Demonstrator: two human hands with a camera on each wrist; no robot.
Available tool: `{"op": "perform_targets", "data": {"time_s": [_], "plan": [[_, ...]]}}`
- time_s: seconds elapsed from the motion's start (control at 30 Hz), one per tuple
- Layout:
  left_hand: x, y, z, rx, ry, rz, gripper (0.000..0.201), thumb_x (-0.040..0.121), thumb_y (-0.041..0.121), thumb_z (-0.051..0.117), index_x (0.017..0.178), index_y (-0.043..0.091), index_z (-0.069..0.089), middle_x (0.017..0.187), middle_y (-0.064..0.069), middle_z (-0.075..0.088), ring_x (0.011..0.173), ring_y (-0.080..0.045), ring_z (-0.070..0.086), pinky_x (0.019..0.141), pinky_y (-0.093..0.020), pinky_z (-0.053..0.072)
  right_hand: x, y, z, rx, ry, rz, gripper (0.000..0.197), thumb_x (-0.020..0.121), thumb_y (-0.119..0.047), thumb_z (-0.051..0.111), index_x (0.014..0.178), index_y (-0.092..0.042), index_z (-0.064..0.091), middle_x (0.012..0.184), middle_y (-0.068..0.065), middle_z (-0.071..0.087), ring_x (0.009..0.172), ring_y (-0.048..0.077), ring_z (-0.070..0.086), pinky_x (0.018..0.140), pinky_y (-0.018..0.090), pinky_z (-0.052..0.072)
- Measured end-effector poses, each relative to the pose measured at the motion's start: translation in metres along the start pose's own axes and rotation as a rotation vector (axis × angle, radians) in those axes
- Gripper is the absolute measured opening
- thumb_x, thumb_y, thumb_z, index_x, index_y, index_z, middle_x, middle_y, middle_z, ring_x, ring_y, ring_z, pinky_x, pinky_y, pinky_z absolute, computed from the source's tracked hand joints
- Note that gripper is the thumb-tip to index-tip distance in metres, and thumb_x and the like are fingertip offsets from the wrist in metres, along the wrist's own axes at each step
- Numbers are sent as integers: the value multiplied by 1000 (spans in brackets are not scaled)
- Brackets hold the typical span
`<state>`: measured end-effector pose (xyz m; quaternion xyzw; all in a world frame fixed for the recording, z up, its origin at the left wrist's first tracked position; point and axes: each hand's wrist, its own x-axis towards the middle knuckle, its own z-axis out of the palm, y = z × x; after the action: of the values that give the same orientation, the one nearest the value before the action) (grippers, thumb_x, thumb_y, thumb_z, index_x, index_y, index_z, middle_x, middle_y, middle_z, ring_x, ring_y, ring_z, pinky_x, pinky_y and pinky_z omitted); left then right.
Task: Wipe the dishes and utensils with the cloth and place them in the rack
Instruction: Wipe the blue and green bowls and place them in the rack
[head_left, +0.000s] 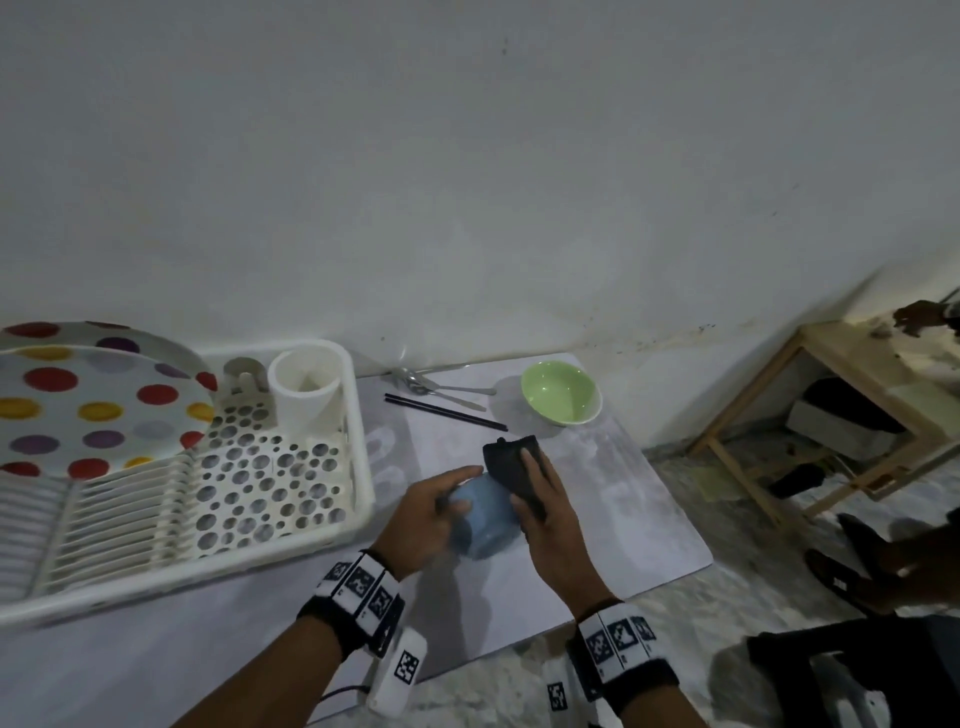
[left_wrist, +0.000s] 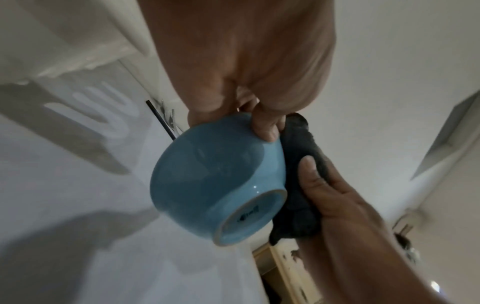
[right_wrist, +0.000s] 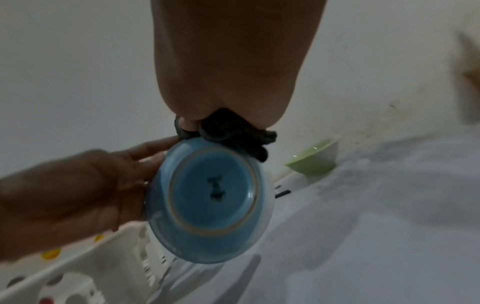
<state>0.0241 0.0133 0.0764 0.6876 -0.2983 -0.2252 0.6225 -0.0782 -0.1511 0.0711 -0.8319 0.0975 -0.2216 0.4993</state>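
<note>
A blue bowl (head_left: 485, 517) is held above the grey mat, tipped with its foot (right_wrist: 213, 193) toward me. My left hand (head_left: 431, 512) grips its rim from the left, thumb over the edge (left_wrist: 265, 125). My right hand (head_left: 543, 499) holds a dark cloth (head_left: 514, 470) pressed against the bowl's right side (left_wrist: 298, 185). A green bowl (head_left: 561, 400) stands upright at the mat's far edge. Black chopsticks (head_left: 444, 411) and metal cutlery (head_left: 436, 387) lie left of it. The white rack (head_left: 260, 483) at the left holds spotted plates (head_left: 98, 410).
A white utensil cup (head_left: 306, 389) stands in the rack's far corner beside a metal piece (head_left: 241, 371). A wooden side table (head_left: 852, 400) sits at the right by the wall. The grey mat (head_left: 639, 514) ends short of the counter's right edge.
</note>
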Motion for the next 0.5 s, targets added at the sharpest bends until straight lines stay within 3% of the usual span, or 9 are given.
{"op": "perform_targets", "data": {"time_s": [0.1,0.17,0.23,0.3,0.37,0.43,0.5], "plan": [[-6,17,-11,-114,10,6,43,92,-1,56,122,30,61,116,7,71,108,-13,65,93,-28,53,9,-15,11,-120,-120,-87,51,97,-51,42,146,-49,26,161,2,14,148,11,15,118,31,21],[-11,22,-21,-183,29,-14,42,93,0,56,123,28,60,117,5,71,110,-15,65,95,-28,51,17,-21,12,-224,-127,-117,51,95,-61,33,144,-47,26,161,-3,16,148,10,15,119,29,18],[-16,26,-31,-297,94,-65,39,91,3,59,123,26,61,115,1,72,111,-22,64,95,-34,52,27,-34,10,-180,-89,-85,49,96,-58,36,142,-41,34,158,-6,26,145,7,23,119,30,23],[-21,30,-41,-474,166,-96,41,85,7,62,125,17,60,112,-8,72,105,-27,66,87,-37,56,34,-43,10,-59,-22,-22,39,98,-45,42,137,-40,41,152,-8,38,139,5,34,116,34,31],[-25,40,-51,-644,208,-110,49,79,12,64,127,14,57,107,-8,74,96,-23,69,76,-34,59,34,-50,13,67,15,33,35,100,-40,41,134,-48,44,145,-10,48,127,8,47,102,32,43],[-28,48,-61,-764,231,-93,45,79,12,63,124,15,57,104,-3,75,91,-19,71,70,-33,59,29,-57,22,150,42,31,38,101,-44,37,138,-53,39,142,-1,52,108,13,47,84,22,41],[-32,55,-69,-850,261,-83,38,84,9,58,122,15,58,108,-4,74,94,-21,71,70,-37,60,20,-67,37,211,79,-26,42,102,-40,34,140,-57,30,148,-1,44,108,15,44,87,25,40]]}}
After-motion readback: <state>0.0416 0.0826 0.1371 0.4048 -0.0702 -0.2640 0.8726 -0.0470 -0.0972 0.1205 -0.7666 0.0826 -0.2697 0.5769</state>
